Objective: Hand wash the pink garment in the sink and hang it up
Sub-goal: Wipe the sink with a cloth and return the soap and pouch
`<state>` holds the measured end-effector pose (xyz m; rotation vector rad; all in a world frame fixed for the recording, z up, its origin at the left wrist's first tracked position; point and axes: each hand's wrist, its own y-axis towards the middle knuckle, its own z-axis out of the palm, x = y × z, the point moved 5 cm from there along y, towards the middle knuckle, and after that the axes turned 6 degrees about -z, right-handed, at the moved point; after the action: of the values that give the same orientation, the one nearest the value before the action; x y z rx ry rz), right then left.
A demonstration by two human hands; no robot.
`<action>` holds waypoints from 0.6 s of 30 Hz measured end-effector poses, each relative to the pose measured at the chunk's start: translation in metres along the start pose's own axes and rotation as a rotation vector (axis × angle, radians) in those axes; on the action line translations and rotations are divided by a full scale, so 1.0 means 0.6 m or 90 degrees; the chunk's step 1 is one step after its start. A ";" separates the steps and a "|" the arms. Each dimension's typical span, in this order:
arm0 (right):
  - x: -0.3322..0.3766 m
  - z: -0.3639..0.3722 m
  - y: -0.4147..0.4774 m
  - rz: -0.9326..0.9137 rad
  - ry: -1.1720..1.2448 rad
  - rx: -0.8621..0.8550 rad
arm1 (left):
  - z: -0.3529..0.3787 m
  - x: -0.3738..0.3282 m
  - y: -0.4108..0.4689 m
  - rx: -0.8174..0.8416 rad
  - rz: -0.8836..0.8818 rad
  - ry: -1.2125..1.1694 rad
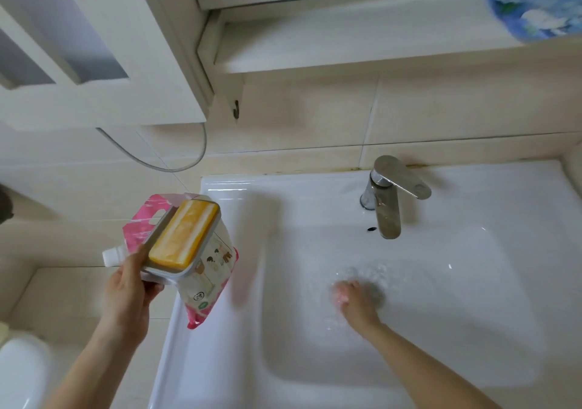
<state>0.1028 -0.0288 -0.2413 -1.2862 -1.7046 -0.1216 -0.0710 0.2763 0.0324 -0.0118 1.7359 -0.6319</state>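
Observation:
My left hand grips a grey soap dish with a yellow bar of soap in it, held tilted above the sink's left rim. Under the dish stands a pink and white detergent refill pouch with a white spout. My right hand reaches down into the white sink, its fingers blurred in rippling water over the drain. Whether those fingers hold anything cannot be made out. No pink garment shows in this view.
A chrome faucet stands at the back of the sink, handle pointing right. Above it runs a white shelf with a blue patterned item at its right end. A metal hook hangs under the shelf. A white cabinet fills the upper left.

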 end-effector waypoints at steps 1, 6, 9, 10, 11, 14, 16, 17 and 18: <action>0.023 -0.018 0.004 0.021 0.081 -0.017 | -0.003 0.000 0.001 0.000 -0.001 -0.002; 0.187 -0.106 0.054 -0.128 0.231 -0.242 | -0.028 0.001 0.005 -0.013 0.006 -0.016; 0.273 -0.107 0.079 -0.259 0.111 -0.278 | -0.049 -0.001 0.013 -0.026 0.007 -0.033; 0.289 -0.092 0.094 -0.296 0.072 -0.269 | -0.058 -0.001 0.016 -0.030 0.007 -0.040; 0.300 -0.071 0.109 -0.325 0.022 -0.240 | -0.067 -0.001 0.019 -0.034 0.006 -0.047; 0.333 -0.008 0.128 -0.430 -0.122 -0.135 | -0.096 -0.003 0.028 -0.050 0.004 -0.060; 0.349 0.014 0.114 -0.549 -0.185 -0.062 | -0.113 -0.006 0.032 -0.057 0.009 -0.061; 0.353 0.018 0.099 -0.621 -0.231 -0.043 | -0.121 -0.008 0.034 -0.061 0.011 -0.060; 0.350 0.017 0.092 -0.673 -0.262 -0.050 | -0.130 -0.010 0.036 -0.065 0.012 -0.055</action>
<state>0.1436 0.1459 -0.1185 -0.3377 -2.6072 -0.5669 -0.1331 0.3279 0.0386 -0.0926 1.6808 -0.5212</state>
